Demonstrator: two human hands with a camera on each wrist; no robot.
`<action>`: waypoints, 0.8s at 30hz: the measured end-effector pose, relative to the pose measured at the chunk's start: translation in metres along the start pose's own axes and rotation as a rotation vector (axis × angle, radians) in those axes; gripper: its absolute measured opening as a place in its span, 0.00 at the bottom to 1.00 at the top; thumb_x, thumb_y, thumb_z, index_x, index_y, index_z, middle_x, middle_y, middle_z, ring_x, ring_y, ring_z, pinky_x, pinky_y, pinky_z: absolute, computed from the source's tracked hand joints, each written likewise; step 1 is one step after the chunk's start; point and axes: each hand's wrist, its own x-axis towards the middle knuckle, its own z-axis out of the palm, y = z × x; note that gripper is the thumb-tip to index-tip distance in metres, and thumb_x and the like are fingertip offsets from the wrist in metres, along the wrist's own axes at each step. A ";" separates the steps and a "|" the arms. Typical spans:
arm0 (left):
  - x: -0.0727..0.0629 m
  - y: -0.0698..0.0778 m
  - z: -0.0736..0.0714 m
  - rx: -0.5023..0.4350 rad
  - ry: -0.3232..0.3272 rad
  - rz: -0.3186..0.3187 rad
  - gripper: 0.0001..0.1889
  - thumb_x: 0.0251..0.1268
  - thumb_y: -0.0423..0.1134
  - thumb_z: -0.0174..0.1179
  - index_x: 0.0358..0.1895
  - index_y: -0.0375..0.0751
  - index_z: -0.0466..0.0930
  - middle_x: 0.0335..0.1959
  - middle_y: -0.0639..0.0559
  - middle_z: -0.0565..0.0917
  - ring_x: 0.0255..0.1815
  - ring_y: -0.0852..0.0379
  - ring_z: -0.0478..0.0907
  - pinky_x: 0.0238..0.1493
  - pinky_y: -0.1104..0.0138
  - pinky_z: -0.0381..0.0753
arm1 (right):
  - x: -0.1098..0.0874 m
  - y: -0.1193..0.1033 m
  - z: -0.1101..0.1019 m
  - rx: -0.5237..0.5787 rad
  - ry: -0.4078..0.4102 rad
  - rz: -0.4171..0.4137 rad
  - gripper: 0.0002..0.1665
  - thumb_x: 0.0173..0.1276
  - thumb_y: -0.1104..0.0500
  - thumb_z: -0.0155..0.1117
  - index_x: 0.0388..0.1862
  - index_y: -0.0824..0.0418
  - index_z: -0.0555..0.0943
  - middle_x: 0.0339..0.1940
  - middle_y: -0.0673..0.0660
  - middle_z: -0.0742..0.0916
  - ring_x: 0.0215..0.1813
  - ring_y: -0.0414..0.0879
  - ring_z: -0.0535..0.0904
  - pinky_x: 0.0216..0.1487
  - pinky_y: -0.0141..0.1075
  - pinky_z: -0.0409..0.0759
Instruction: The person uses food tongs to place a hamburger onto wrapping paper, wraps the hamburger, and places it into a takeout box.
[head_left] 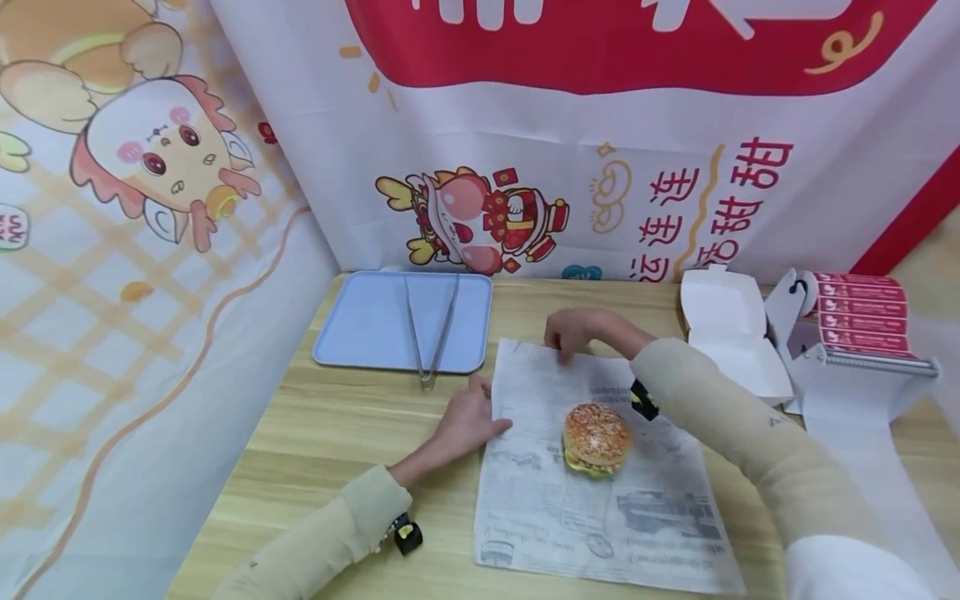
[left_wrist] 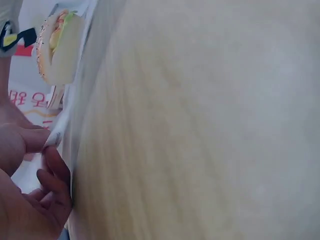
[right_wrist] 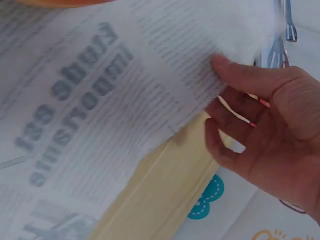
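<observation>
A sheet of newsprint-patterned wrapping paper [head_left: 536, 517] lies on the wooden table, and a burger [head_left: 597, 439] with a seeded bun rests on it near the middle. At the paper's left edge my left hand [head_left: 467, 421] pinches the sheet; the left wrist view shows the thumb and fingers of that hand [left_wrist: 37, 185] on either side of the edge. My right hand [head_left: 577, 332] holds the far edge. In the right wrist view, the right hand [right_wrist: 270, 110] has its thumb on top of the paper [right_wrist: 165, 75] and its other fingers beneath.
A blue tray [head_left: 367, 325] with metal tongs [head_left: 427, 367] on it stands at the back left. Back right are an opened white box [head_left: 723, 312] and a dispenser with a roll of red labels [head_left: 862, 312]. Printed cloth [head_left: 540, 117] hangs behind the table [head_left: 322, 442].
</observation>
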 end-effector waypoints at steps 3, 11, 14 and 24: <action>0.003 -0.002 -0.006 -0.041 0.028 0.006 0.24 0.53 0.36 0.72 0.51 0.32 0.74 0.19 0.55 0.77 0.19 0.64 0.70 0.23 0.72 0.70 | -0.002 0.006 0.001 0.017 0.094 -0.103 0.21 0.64 0.66 0.67 0.19 0.53 0.67 0.20 0.46 0.71 0.26 0.39 0.66 0.31 0.30 0.65; 0.015 -0.008 -0.008 0.036 0.035 0.050 0.19 0.56 0.48 0.72 0.43 0.37 0.82 0.27 0.49 0.84 0.23 0.60 0.74 0.24 0.70 0.73 | -0.007 0.018 0.003 0.091 0.286 -0.205 0.16 0.65 0.65 0.67 0.23 0.57 0.70 0.23 0.49 0.73 0.29 0.42 0.68 0.36 0.34 0.67; 0.018 -0.010 -0.007 0.024 0.030 0.057 0.17 0.59 0.44 0.70 0.47 0.37 0.84 0.34 0.45 0.88 0.28 0.57 0.81 0.27 0.68 0.79 | -0.007 0.018 0.007 0.103 0.295 -0.195 0.12 0.65 0.61 0.69 0.27 0.56 0.74 0.25 0.49 0.75 0.30 0.42 0.70 0.35 0.34 0.69; 0.019 -0.012 -0.017 0.177 -0.043 0.205 0.17 0.63 0.42 0.68 0.49 0.35 0.84 0.30 0.47 0.87 0.21 0.63 0.75 0.22 0.72 0.75 | -0.003 0.026 0.021 0.095 0.439 -0.267 0.24 0.60 0.62 0.74 0.19 0.56 0.65 0.18 0.46 0.66 0.24 0.39 0.63 0.33 0.32 0.66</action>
